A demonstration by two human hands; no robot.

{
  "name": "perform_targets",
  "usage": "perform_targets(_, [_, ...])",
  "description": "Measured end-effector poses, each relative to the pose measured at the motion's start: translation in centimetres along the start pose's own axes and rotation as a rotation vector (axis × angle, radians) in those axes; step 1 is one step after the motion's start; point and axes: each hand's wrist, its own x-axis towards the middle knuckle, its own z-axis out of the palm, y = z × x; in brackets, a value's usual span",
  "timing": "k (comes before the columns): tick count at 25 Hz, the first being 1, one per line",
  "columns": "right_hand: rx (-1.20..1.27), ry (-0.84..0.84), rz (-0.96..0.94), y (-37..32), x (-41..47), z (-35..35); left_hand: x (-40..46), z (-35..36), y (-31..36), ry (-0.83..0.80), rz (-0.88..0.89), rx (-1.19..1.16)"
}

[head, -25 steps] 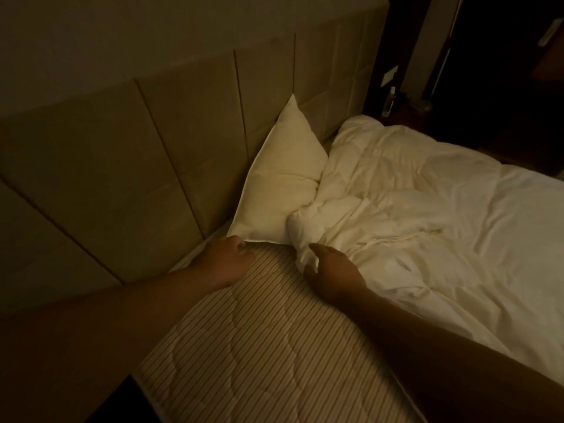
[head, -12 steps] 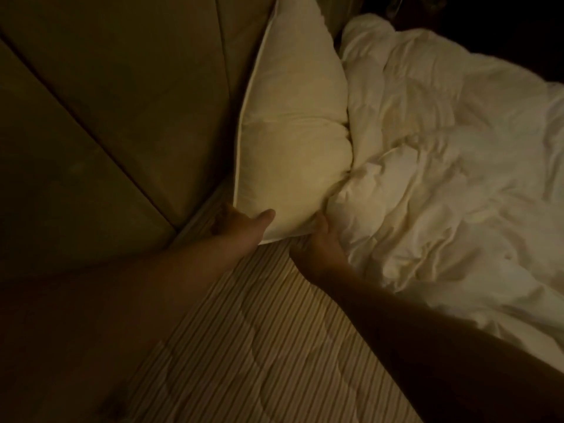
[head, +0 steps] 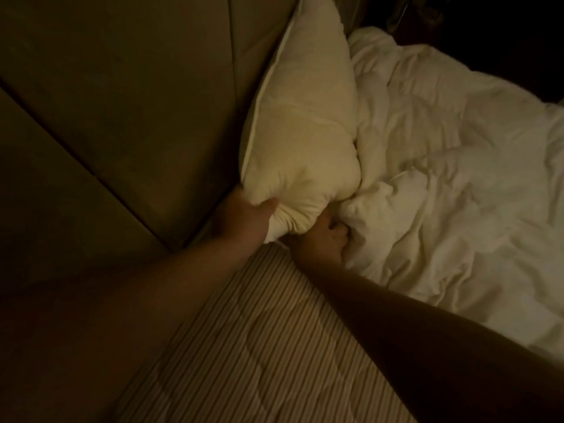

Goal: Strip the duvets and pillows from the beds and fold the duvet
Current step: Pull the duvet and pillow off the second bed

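A cream pillow (head: 305, 123) leans against the padded headboard (head: 128, 111) at the head of the bed. My left hand (head: 244, 221) grips its lower left corner, thumb pressed into the fabric. My right hand (head: 320, 239) grips the pillow's bunched lower edge from the right, fingers curled where the pillow meets the duvet. The white duvet (head: 442, 184) lies crumpled over the right side of the bed, pressed against the pillow. Below my hands the striped quilted mattress (head: 259, 346) is bare.
The room is dim. Beyond the bed's far right edge lies dark floor (head: 503, 41), with faint unclear shapes at the top. The headboard runs along the whole left side.
Both hands have closed tighter on the pillow's lower edge, squeezing it into a bunch. My view has moved in closer over the pillow.
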Motion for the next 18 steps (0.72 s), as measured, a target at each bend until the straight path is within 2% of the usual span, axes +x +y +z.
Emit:
perform_targets(3, [0.227,-0.069,-0.064,-3.7,0.6,-2.0,0.4,-1.1,6.8,0.108,0.255,0.169])
perform_targets(5, [0.371,-0.232,-0.116,-5.4,1.0,-4.1,-0.1,-1.3,10.3,0.139,0.447,0.394])
perform_targets(8, [0.203,-0.416,-0.282,-5.3,0.6,-6.8,-1.4,-0.3,10.9,0.0,0.58,0.693])
perform_targets(11, [-0.077,-0.386,-0.315,-0.6,-0.1,-8.3,-2.0,1.9,8.2,-0.252,0.43,0.903])
perform_targets(13, [-0.162,-0.291,-0.179,4.6,-0.1,-9.4,-3.0,4.0,5.9,-0.395,0.271,0.948])
perform_targets(15, [-0.169,-0.197,-0.043,9.7,0.0,-11.2,-4.6,6.1,4.1,-0.455,0.187,1.008])
perform_targets(18, [-0.12,-0.024,0.09,16.4,-0.1,-14.6,-7.2,9.5,4.3,-0.439,0.248,1.072])
